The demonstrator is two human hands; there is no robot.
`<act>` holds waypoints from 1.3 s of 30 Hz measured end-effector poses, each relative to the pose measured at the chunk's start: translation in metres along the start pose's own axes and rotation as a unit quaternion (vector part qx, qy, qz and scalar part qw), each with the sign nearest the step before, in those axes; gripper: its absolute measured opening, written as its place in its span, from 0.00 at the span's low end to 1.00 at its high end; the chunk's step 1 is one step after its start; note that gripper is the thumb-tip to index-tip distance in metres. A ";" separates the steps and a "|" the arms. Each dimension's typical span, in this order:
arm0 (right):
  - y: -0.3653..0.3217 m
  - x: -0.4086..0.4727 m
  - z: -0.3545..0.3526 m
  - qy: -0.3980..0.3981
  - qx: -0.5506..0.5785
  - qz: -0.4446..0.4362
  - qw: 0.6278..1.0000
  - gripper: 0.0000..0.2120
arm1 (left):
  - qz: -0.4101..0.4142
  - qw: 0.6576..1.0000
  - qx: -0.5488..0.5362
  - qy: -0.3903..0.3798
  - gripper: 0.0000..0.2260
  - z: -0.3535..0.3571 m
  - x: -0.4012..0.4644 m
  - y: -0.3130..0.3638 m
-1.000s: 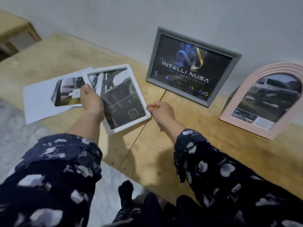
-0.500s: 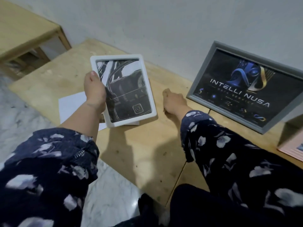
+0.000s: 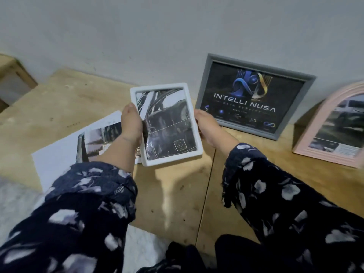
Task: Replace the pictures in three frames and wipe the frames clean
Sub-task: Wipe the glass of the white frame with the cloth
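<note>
Head view: the left hand's (image 3: 131,123) fingers are hidden behind the white frame (image 3: 167,125), thumb pressed on its front edge. The right hand (image 3: 206,125), flat on the surface (image 3: 177,194) a moment ago, has come up to grip the frame's right edge. The frame is held tilted above the surface, over printed sheets (image 3: 78,150). A grey frame (image 3: 254,95) and a pink arched frame (image 3: 334,127) lean against the wall.

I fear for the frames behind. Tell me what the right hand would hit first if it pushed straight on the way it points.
Likely the grey frame leaning at the wall: the right hand, gripping the white frame, points up and away toward its lower left corner. Depth is unclear.
</note>
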State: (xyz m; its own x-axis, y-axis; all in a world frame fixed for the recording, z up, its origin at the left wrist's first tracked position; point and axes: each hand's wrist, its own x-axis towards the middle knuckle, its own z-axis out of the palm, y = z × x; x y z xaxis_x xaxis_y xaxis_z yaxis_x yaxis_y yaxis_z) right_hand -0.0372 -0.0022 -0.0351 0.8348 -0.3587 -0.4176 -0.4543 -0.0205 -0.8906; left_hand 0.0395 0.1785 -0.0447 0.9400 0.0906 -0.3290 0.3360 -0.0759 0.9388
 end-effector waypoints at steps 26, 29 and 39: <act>0.121 -0.180 -0.468 0.409 0.111 -0.030 0.906 0.19 | -0.037 0.828 0.202 -0.521 0.33 0.406 -0.294 0.014; 0.136 -0.188 -0.505 0.404 0.157 -0.023 0.901 0.19 | -0.077 0.789 0.214 -0.570 0.44 0.448 -0.325 -0.001; 0.171 -0.184 -0.565 0.413 0.183 -0.018 0.892 0.19 | -0.106 0.866 0.183 -0.454 0.53 0.524 -0.359 -0.039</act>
State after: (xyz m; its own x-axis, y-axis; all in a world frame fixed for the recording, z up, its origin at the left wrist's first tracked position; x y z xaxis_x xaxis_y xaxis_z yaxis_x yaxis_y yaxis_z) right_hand -0.4439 -0.4666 -0.0085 0.2646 -0.9323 -0.2467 -0.1736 0.2056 -0.9631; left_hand -0.2790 -0.3714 -0.0162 0.4592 -0.6634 -0.5908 0.3469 -0.4783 0.8068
